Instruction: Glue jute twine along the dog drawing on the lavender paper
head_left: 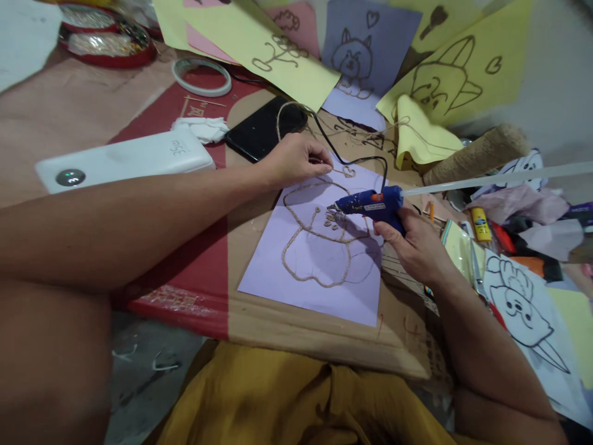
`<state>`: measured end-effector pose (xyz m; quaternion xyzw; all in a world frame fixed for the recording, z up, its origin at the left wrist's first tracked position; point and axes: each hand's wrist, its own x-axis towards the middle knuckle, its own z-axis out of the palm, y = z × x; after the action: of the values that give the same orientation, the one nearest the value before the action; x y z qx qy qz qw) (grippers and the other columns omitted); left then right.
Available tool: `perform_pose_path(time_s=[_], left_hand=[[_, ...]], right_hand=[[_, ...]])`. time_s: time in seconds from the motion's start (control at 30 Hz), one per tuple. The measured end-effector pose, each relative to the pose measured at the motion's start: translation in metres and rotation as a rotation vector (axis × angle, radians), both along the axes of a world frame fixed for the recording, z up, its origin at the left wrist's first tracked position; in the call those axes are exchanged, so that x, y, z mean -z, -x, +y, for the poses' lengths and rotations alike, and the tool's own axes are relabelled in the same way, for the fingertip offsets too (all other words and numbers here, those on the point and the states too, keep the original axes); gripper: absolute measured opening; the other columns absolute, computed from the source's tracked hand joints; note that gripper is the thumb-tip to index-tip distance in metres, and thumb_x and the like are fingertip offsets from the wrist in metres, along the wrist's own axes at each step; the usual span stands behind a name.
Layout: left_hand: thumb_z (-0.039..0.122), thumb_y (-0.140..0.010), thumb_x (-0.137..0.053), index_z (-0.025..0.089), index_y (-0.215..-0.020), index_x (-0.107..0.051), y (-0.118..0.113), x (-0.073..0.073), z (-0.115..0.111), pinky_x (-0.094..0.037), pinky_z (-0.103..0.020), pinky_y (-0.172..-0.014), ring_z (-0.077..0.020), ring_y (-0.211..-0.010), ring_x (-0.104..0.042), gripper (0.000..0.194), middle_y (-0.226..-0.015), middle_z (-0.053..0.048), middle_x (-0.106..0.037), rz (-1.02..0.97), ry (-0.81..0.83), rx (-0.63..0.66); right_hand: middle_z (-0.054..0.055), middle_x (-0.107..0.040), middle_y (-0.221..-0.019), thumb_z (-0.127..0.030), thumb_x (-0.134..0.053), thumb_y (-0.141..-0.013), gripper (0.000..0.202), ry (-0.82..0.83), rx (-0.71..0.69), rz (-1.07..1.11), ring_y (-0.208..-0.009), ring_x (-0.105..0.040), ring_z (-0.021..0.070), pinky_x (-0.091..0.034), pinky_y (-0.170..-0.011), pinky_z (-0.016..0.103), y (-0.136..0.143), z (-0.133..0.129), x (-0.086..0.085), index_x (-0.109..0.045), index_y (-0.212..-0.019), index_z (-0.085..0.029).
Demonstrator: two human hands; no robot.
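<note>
A sheet of purple paper [262,272] lies on the cardboard, bearing an animal outline made of brown twine laid over drawn lines. My right hand [414,244] is wrapped round the handle of a blue hot glue gun [370,204]. Its nozzle points left, over the small twine pieces in the middle of the outline, and a long clear glue stick [491,178] juts from its back. At the paper's upper edge, my left hand [301,161] pinches a strand of twine [279,117] that loops up behind it, close to a small twine heart [348,172].
A black phone [254,133], a white power bank [130,159] and a tape roll [201,77] lie to the left. Yellow sheets [278,52] with twine drawings stand behind. A twine roll [477,151], yellow glue stick [480,224] and scissors [477,272] crowd the right.
</note>
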<state>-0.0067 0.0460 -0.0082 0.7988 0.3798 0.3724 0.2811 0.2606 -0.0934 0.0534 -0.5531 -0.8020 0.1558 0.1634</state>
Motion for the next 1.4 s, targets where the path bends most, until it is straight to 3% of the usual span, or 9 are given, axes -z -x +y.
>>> perform_pose_path(time_s=[0.47, 1.0, 1.4], left_hand=[[0.025, -0.078, -0.073, 0.017, -0.083, -0.082, -0.0003, -0.0014, 0.0004, -0.052, -0.027, -0.077, -0.0169, -0.080, -0.072, 0.013, -0.078, -0.003, -0.077, -0.014, 0.020, 0.007], [0.022, -0.078, -0.073, 0.018, -0.083, -0.082, 0.0004, -0.0011, 0.0004, -0.052, -0.027, -0.080, -0.0163, -0.080, -0.071, 0.011, -0.079, -0.002, -0.078, -0.020, 0.021, 0.015], [0.024, -0.080, -0.072, 0.017, -0.086, -0.082, 0.0005, -0.0011, -0.0004, -0.052, -0.026, -0.082, -0.0157, -0.081, -0.072, 0.014, -0.083, -0.002, -0.079, 0.001, 0.016, 0.002]], right_hand=[[0.012, -0.074, -0.118, -0.051, -0.053, -0.100, 0.042, -0.052, -0.031, 0.006, -0.104, -0.068, 0.0302, -0.055, -0.090, 0.046, 0.0036, 0.0038, 0.0027, -0.065, -0.129, -0.022], [0.012, -0.075, -0.111, -0.054, -0.051, -0.101, 0.043, -0.003, -0.011, -0.025, -0.098, -0.068, 0.0303, -0.055, -0.086, 0.045, 0.0006, 0.0000, -0.0020, -0.066, -0.125, -0.020], [0.010, -0.074, -0.109, -0.051, -0.053, -0.101, 0.037, -0.053, -0.055, -0.006, -0.096, -0.068, 0.0286, -0.055, -0.084, 0.042, -0.0010, -0.0013, -0.0029, -0.064, -0.122, -0.022]])
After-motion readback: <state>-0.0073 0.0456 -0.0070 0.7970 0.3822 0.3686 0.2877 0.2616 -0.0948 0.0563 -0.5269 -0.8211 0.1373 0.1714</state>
